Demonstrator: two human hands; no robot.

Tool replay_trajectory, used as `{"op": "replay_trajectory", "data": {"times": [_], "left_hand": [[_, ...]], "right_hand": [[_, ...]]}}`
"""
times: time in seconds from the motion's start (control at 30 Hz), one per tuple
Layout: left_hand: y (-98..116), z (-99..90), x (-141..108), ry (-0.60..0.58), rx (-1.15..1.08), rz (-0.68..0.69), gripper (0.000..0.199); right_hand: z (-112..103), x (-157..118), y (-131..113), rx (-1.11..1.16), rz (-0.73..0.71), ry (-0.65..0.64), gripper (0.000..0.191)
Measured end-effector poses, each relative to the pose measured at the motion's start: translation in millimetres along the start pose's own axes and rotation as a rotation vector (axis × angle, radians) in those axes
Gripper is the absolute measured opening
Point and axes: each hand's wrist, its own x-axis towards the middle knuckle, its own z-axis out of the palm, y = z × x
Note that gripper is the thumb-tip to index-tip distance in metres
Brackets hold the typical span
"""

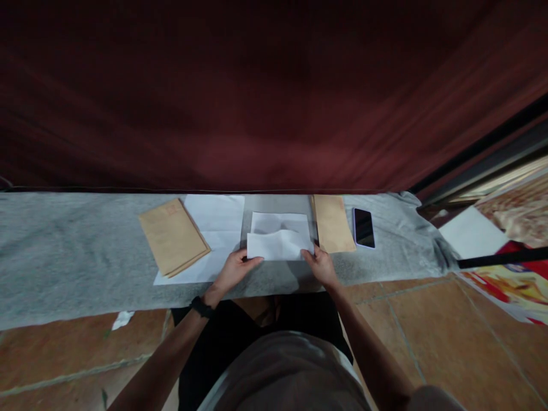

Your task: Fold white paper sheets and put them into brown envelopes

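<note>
A white sheet of paper (274,245) lies in front of me, its near part folded up over the rest. My left hand (236,268) grips its lower left corner, thumb on top. At the lower right corner, my right hand (319,264) pinches the same sheet. Left of it, brown envelopes (173,237) sit in a slanted stack on top of larger white paper (222,220). Just beyond my right hand lie more brown envelopes (336,225).
A phone (363,227) with a dark screen rests right of the envelopes. Grey cloth (77,251) covers the narrow table. A dark red curtain (274,114) hangs along its far edge. A printed board (509,279) stands at the right, and a white scrap (123,319) lies on the tiled floor.
</note>
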Motion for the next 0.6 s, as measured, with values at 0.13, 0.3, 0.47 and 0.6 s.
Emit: {"op": "replay_trajectory", "data": {"times": [0.13, 0.3, 0.47, 0.6], "left_hand": [[-4.6, -15.8, -15.8, -0.059, 0.193, 0.313, 0.023], [-4.7, -30.6, -31.7, -0.105, 0.394, 0.470, 0.034], [2.3, -29.9, -27.9, 0.038, 0.358, 0.439, 0.038], [26.0, -22.1, -23.1, 0.153, 0.204, 0.268, 0.033]], "right_hand": [[-13.6, -13.3, 2.6, 0.208, -0.087, -0.107, 0.026], [-36.1, -22.3, -13.0, 0.294, -0.298, -0.179, 0.018], [-62.6, -30.0, -50.7, 0.299, -0.383, -0.169, 0.020], [-82.9, -28.9, -78.5, 0.263, -0.195, 0.104, 0.026]]}}
